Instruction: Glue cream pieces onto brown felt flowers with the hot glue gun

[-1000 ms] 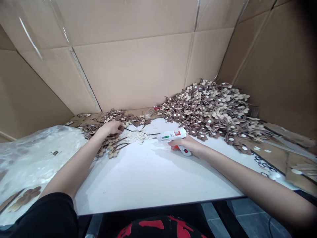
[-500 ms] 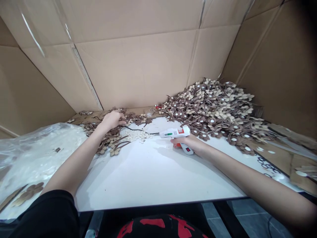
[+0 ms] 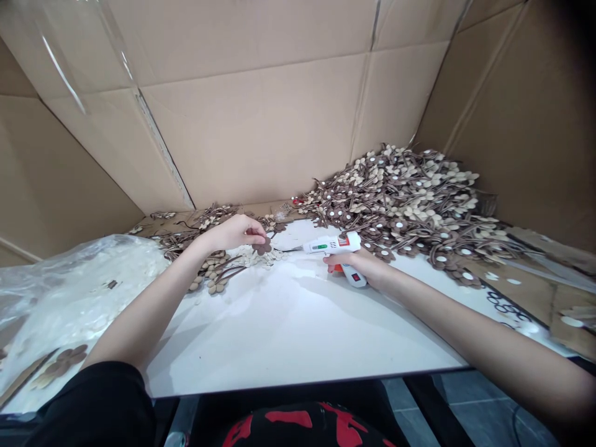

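My left hand (image 3: 235, 232) pinches a small dark brown wooden flower (image 3: 262, 246) just above a scatter of pale round wooden discs (image 3: 254, 256) on the white table (image 3: 288, 329). Behind and below that hand lies a small heap of brown and tan wooden flowers (image 3: 209, 273). My right hand (image 3: 356, 267) grips a white glue gun (image 3: 333, 246) with an orange trigger, its nozzle pointing left toward the held flower. The gun's black cord runs back across the table.
A large pile of finished wooden flowers with white centres (image 3: 405, 205) fills the back right. Cardboard walls (image 3: 261, 124) enclose the table. A clear plastic bag of pale pieces (image 3: 69, 292) lies at left. Cut cardboard sheets (image 3: 535, 292) lie at right.
My left hand has left the small heap, now holding a brown flower, and moved right toward the glue gun's nozzle. My right hand with the gun has shifted slightly right and back.
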{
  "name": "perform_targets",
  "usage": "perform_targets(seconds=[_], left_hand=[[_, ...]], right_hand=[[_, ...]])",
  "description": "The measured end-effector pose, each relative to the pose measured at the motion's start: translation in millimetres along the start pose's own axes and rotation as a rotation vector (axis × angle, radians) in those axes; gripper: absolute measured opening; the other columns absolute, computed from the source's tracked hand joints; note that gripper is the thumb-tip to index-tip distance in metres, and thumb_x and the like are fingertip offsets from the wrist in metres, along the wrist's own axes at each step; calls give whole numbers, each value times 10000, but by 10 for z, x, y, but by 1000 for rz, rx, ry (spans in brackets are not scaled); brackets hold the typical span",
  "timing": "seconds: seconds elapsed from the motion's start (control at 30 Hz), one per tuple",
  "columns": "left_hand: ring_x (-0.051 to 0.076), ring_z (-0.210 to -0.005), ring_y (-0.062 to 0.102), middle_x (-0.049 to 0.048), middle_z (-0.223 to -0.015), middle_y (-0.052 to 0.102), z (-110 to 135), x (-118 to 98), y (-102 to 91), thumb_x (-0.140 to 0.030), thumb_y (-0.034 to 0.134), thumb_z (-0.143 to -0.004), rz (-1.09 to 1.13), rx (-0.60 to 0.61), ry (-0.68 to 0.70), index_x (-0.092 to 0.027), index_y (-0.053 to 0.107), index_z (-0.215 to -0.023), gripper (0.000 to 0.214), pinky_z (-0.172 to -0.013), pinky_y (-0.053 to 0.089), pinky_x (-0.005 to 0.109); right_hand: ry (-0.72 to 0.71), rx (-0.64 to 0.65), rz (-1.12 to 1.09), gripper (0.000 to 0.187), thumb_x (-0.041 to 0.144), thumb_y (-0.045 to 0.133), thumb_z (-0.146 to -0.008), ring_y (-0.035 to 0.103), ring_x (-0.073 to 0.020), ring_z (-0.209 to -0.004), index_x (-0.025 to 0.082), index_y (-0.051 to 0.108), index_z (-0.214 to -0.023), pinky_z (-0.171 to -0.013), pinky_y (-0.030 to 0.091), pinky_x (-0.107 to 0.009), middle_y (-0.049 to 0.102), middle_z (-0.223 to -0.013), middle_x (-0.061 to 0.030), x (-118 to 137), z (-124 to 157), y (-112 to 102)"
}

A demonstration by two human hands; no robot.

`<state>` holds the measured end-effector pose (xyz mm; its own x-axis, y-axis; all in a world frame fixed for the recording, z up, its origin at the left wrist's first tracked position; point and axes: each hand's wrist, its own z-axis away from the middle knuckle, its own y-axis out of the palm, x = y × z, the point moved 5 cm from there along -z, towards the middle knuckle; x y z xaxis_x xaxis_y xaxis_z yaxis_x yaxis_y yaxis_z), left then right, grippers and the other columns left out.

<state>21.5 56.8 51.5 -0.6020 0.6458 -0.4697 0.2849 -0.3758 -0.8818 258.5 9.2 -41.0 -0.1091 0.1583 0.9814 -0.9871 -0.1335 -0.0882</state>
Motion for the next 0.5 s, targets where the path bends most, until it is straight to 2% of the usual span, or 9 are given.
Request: perform_targets(seconds=[0.2, 0.37, 0.5], left_hand=[[149, -826, 605, 58, -909, 652, 41, -229, -24, -389, 481, -845, 58, -108, 49, -139, 584, -890, 274, -731, 465, 252], [146, -773, 628, 65, -846, 669, 63, -438, 38, -373, 534, -826, 345, -80, 60, -137, 555, -868, 240, -697, 486, 271], [147, -770, 634, 59, -850, 670, 86, -565, 46, -311, 624, -768, 415, -99, 51, -139, 547, -1013, 309, -708, 489, 276]], right_hand=[[2, -29, 1, 125, 269, 684, -584, 571, -141, -625, 161, 620, -587, -542, 453, -223, 644, -677, -34, 38, 11, -38], [-5, -8, -43, 113, 260, 687, -584, 578, -152, -663, 168, 627, -607, -557, 465, -228, 642, -680, -31, 7, -5, -37], [-5, -13, -58, 110, 254, 693, -571, 584, -158, -673, 175, 623, -602, -582, 479, -239, 641, -679, -25, 15, -1, -23]])
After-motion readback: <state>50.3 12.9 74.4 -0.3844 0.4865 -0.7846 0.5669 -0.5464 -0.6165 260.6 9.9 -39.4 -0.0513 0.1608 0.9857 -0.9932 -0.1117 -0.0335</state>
